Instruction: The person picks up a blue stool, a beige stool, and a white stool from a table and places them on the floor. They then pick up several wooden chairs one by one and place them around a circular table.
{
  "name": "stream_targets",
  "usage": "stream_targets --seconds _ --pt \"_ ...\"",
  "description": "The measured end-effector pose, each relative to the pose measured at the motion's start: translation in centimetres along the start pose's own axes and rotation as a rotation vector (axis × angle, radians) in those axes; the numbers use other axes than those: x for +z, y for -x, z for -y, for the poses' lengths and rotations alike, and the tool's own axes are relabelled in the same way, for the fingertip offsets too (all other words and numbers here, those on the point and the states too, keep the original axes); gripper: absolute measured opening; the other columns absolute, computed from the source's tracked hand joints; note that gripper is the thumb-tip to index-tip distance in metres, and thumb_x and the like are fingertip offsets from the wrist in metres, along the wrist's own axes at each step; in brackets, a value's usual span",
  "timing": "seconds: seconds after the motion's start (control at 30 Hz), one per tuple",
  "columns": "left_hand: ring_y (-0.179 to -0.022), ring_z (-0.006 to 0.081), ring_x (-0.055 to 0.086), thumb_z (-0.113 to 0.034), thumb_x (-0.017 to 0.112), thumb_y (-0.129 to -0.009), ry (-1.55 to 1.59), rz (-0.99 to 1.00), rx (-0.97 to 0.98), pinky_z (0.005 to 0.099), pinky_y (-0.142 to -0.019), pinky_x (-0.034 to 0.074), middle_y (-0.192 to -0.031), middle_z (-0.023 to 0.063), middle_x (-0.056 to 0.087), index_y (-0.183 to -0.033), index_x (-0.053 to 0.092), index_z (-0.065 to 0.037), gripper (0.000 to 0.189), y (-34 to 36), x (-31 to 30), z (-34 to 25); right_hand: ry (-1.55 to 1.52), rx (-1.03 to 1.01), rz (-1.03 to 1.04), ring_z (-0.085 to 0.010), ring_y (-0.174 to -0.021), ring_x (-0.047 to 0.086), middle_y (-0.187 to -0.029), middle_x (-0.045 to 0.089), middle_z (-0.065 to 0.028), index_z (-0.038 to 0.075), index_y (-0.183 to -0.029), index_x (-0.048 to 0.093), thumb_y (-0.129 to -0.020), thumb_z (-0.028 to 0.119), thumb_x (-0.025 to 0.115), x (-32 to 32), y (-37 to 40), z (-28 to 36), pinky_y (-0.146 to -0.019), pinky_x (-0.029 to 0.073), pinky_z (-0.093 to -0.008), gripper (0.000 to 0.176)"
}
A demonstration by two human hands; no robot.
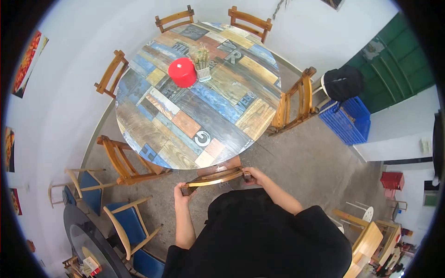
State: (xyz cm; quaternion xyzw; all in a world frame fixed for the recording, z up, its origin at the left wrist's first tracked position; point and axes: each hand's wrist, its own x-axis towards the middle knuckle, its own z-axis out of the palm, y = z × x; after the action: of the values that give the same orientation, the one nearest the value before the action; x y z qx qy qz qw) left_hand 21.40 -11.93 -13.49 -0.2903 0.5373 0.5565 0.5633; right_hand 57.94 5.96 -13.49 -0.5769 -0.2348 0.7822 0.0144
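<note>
A wooden chair stands at the near edge of the round patchwork-patterned table, its backrest towards me. My left hand is closed round the left end of the backrest's top. At the right end, my right hand grips the other corner. Part of the seat shows between the backrest and the table edge; the chair's legs are mostly hidden. On the table, a red round container sits beside a small white pot of dried plants.
More wooden chairs surround the table, including one at the right and one at the left. Blue-seated chairs and a dark round table are at lower left. A blue crate lies at the right.
</note>
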Motion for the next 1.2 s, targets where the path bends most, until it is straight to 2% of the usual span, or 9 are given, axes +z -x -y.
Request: stream_targets --seconds 0.13,0.4,0.57,0.63,0.67,0.7,0.83,1.1,1.2 --pt "-0.113 0.0382 0.054 -0.025 0.054 -0.086 0.178 -0.036 0.033 0.0555 -0.102 0.039 -0.122 0.0203 0.055 -0.113 0.057 -0.002 0.036 1.4 0.8 1.2 0.207 -0.020 -0.197 -0.0324 -0.097 0.060 -0.111 0.059 -0.0151 0.004 -0.119 0.056 -0.084 0.051 0.063 0.0 1.7 2.6 -0.076 0.054 -0.0473 0.059" --pt "-0.106 0.0286 0.058 -0.014 0.053 -0.089 0.037 -0.566 0.818 0.0393 -0.095 0.047 -0.127 0.0191 0.051 -0.126 0.047 0.003 0.042 3.8 5.3 7.2 0.021 -0.252 -0.389 -0.0274 -0.096 0.063 -0.120 0.059 -0.0184 0.004 -0.146 0.036 -0.082 0.036 0.068 -11.1 1.2 7.0 -0.073 0.054 -0.0422 0.078" --pt "-0.114 0.0295 0.053 -0.009 0.058 -0.084 -0.007 -0.736 1.004 0.0444 -0.100 0.042 -0.133 0.0223 0.046 -0.139 0.030 0.004 0.063 5.7 11.4 13.4 -0.091 -0.451 -0.588 -0.0237 -0.085 0.065 -0.105 0.065 -0.0152 0.003 -0.138 0.046 -0.081 0.015 0.065 -23.0 3.3 13.0 -0.075 0.053 -0.0397 0.061" --pt "-0.118 0.0305 0.051 -0.010 0.060 -0.083 -0.095 -0.772 0.993 0.0458 -0.103 0.040 -0.135 0.0231 0.044 -0.141 0.027 0.004 0.068 6.4 15.1 16.7 0.124 -0.873 -0.978 -0.0291 -0.085 0.062 -0.091 0.064 -0.0181 -0.003 -0.125 0.051 -0.078 0.015 0.067 -30.4 -0.8 13.2 -0.079 0.050 -0.0408 0.053" --pt "-0.107 0.0291 0.058 -0.009 0.061 -0.081 -0.090 -0.879 1.007 0.0434 -0.091 0.048 -0.124 0.0215 0.053 -0.136 0.036 0.007 0.062 5.4 16.7 18.8 0.089 -0.870 -1.059 -0.0314 -0.086 0.062 -0.091 0.064 -0.0190 -0.003 -0.121 0.053 -0.076 0.016 0.067 -31.8 1.2 14.7 -0.081 0.049 -0.0414 0.051" --pt "-0.104 0.0289 0.060 -0.010 0.060 -0.082 -0.092 -0.755 0.910 0.0434 -0.088 0.049 -0.120 0.0210 0.056 -0.133 0.041 0.007 0.057 4.3 17.2 20.0 0.058 -0.873 -1.141 -0.0337 -0.088 0.061 -0.092 0.063 -0.0198 -0.004 -0.116 0.055 -0.075 0.017 0.068 -33.0 3.8 17.1 -0.084 0.048 -0.0419 0.048" --pt "-0.096 0.0283 0.064 -0.010 0.057 -0.083 -0.048 -0.337 0.441 0.0429 -0.081 0.053 -0.109 0.0195 0.062 -0.123 0.052 0.008 0.043 -0.2 17.1 23.7 0.160 -0.661 -1.045 -0.0324 -0.099 0.062 -0.106 0.064 -0.0226 -0.004 -0.119 0.058 -0.075 0.025 0.069 -39.8 4.4 21.4 -0.087 0.047 -0.0407 0.054" --pt "-0.097 0.0317 0.065 -0.006 0.050 -0.081 -0.156 -0.600 0.777 0.0432 -0.084 0.054 -0.116 0.0209 0.061 -0.122 0.055 0.007 0.044 -0.5 21.8 25.9 0.057 -0.511 -0.435 -0.0282 -0.103 0.064 -0.111 0.067 -0.0174 -0.002 -0.123 0.060 -0.080 0.033 0.066 -42.3 1.3 28.7 -0.093 0.046 -0.0348 0.056" --pt "-0.098 0.0332 0.065 -0.008 0.054 -0.078 -0.215 -0.870 0.713 0.0409 -0.087 0.052 -0.114 0.0220 0.064 -0.119 0.059 0.007 0.045 1.3 23.9 25.4 0.304 -0.480 -0.439 -0.0262 -0.098 0.065 -0.104 0.069 -0.0177 -0.005 -0.115 0.064 -0.082 0.032 0.065 -43.2 -0.3 29.4 -0.089 0.049 -0.0352 0.050"
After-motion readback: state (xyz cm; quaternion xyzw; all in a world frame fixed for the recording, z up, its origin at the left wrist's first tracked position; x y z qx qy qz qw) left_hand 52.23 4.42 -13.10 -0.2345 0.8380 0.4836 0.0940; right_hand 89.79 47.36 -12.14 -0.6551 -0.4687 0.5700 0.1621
